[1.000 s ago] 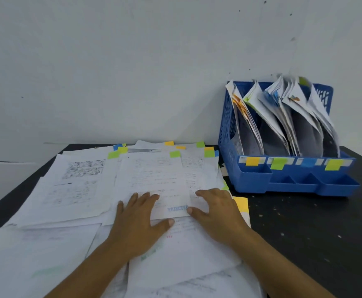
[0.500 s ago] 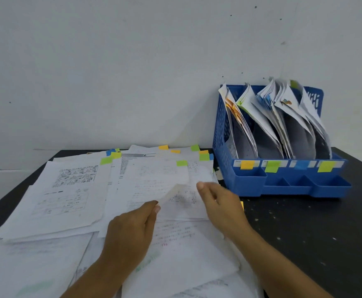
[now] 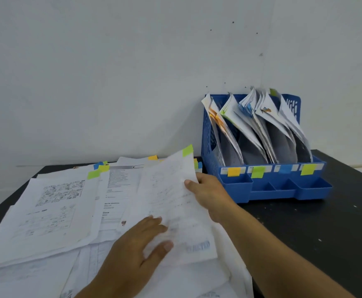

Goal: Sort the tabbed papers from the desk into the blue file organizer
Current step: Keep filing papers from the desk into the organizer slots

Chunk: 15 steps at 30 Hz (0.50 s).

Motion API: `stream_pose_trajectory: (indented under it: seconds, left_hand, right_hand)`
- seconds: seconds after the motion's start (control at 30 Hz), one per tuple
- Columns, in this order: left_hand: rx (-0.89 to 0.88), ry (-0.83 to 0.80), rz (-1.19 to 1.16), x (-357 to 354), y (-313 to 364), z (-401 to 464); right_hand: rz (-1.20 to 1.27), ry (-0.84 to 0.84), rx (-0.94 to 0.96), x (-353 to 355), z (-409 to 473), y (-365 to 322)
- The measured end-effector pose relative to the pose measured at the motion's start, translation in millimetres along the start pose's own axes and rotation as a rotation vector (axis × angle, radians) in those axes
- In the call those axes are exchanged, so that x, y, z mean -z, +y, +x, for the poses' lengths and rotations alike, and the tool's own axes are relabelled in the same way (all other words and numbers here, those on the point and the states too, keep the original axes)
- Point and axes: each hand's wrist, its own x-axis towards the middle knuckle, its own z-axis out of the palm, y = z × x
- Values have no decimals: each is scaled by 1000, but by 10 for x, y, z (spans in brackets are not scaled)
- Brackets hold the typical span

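Left hand (image 3: 132,252) at 6 o'clock, fingers spread flat on loose papers (image 3: 53,214) covering the black table (image 3: 326,229), right hand (image 3: 208,192) at centre, fingers clamped on a raised green-tabbed sheet (image 3: 171,203), blue file organizer (image 3: 268,190) at 2 o'clock, paper-filled.

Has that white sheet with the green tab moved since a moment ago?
Yes. The white sheet with the green tab has risen off the paper pile, toward the blue file organizer.

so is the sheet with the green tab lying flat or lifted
Lifted: the right hand raises the green-tabbed sheet by its edge, tab end off the pile.
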Motion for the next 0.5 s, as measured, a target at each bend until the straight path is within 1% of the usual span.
stream_pose_trajectory:
  seconds: [0.03,0.13,0.23,0.33,0.43,0.5]
  left_hand:
    - [91,27,-82,49,37,38]
    - [281,139,-291,208,245,274]
    - [398,85,-466,302,518,561]
    - [435,49,-660,303,768,755]
    - [426,60,-837,221,985,790]
    - [404,92,-916,143,1105,785]
  right_hand:
    - [-19,-4,66,20,-84,-35]
    - [-7,1,233,93,-273,-136]
    - [-9,-49,329,141,-452,-225]
    - [15,-163,370,163,-566,-269]
    - [79,-269,357,217,-614,-297]
    - [93,-303,318,256,-633,-321]
